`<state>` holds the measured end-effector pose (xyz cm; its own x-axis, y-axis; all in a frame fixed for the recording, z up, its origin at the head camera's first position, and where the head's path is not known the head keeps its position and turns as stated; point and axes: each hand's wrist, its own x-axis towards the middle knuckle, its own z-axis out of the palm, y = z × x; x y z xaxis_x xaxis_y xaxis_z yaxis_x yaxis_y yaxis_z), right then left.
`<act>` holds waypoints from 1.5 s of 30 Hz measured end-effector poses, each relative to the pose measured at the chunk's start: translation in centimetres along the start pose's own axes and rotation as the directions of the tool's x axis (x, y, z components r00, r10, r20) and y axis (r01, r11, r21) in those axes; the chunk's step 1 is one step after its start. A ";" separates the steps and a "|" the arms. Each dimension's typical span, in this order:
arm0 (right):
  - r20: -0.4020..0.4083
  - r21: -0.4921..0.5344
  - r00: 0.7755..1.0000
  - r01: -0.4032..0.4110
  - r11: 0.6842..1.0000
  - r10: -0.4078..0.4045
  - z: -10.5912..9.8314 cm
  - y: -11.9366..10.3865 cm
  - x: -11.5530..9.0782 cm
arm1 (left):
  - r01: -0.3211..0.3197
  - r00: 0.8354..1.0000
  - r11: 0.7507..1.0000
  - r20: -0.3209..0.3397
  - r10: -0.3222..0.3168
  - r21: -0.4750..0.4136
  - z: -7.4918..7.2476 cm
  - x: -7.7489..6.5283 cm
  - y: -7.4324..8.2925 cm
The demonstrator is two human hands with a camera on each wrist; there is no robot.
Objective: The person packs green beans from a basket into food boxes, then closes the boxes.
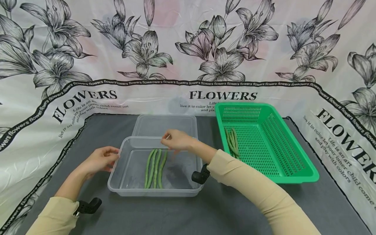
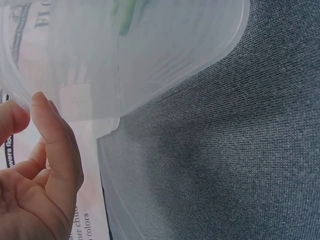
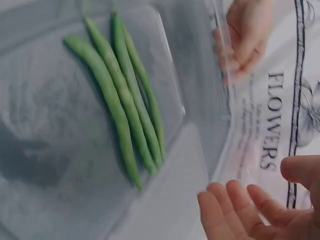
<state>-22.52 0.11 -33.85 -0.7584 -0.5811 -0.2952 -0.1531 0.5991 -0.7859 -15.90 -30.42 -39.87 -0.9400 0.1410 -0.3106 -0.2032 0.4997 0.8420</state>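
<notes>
Several green beans [image 1: 155,168] lie side by side, lengthwise, in a clear plastic container [image 1: 129,192]. My left hand [image 1: 100,160] is at the container's left rim; in the left wrist view the thumb and index finger [image 2: 47,120] pinch the rim at a corner. Over the container's far side hovers my right hand [image 1: 177,139]. Its fingers [image 3: 220,207] are loosely bent with the thumb apart, and nothing shows between them in the right wrist view, where the beans [image 3: 120,95] lie beyond the fingertips.
A green slotted basket [image 1: 293,178] stands to the right, with more green beans [image 1: 232,143] along its left side. Behind the container lies a clear plastic lid [image 1: 164,124]. Grey cloth [image 1: 141,215] covers the table, and a flower-printed sheet [image 1: 164,94] hangs at the back.
</notes>
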 end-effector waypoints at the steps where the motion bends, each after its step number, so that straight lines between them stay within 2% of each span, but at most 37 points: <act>1: -0.021 -0.035 1.000 0.021 0.999 -0.022 -0.5 0.0 -0.1 | -0.001 1.000 1.000 0.002 0.001 0.000 0.0 0.0 0.0; 2: -0.043 -0.091 0.997 0.053 0.994 -0.057 -1.0 0.0 -0.3 | -0.002 1.000 1.000 0.003 0.002 0.000 0.1 0.0 0.1; 3: -0.062 -0.115 0.990 0.120 0.986 -0.127 -1.6 1.1 0.4 | -0.004 1.000 1.000 0.004 0.004 0.001 0.1 0.1 0.1; 6: -0.110 -0.216 0.977 0.158 0.964 -0.185 -3.1 1.7 0.6 | -0.003 1.000 1.000 0.008 0.003 0.005 0.1 0.1 0.1; 9: -0.164 -0.276 0.960 0.177 0.945 -0.228 -4.5 2.2 0.8 | -0.004 1.000 1.000 0.012 0.004 0.013 0.1 0.0 0.0; 10: -0.182 -0.297 0.964 0.136 0.945 -0.196 -4.9 1.2 -0.1 | -0.001 1.000 1.000 0.011 0.001 0.015 0.1 0.0 0.0; 15: -0.254 -0.337 0.936 0.150 0.929 -0.244 -6.9 1.3 -1.1 | 0.000 1.000 1.000 -0.002 0.000 0.025 0.0 -0.2 -0.3; 21: -0.350 -0.363 0.912 0.078 0.928 -0.214 -10.0 2.6 -2.2 | -0.006 1.000 0.999 -0.009 0.007 0.038 0.1 -0.2 -0.3; 28: -0.441 -0.383 0.879 0.000 0.924 -0.183 -13.4 5.3 -3.7 | -0.002 1.000 0.999 -0.010 0.002 0.051 0.2 -0.1 -0.1; 36: -0.489 -0.345 0.870 -0.125 0.930 -0.065 -16.2 9.0 -4.8 | -0.008 1.000 0.999 0.000 0.008 0.045 0.2 0.0 0.0; 45: -0.477 -0.271 0.871 -0.269 0.924 0.114 -17.0 13.2 -5.9 | -0.003 1.000 0.999 -0.001 0.003 0.045 0.3 -0.1 0.0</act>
<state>-30.83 20.81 -33.31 -0.9806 -0.1756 -0.0873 -0.1094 0.8593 -0.4997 -15.77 -30.16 -39.94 -0.9408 0.1417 -0.3079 -0.1882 0.5369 0.8224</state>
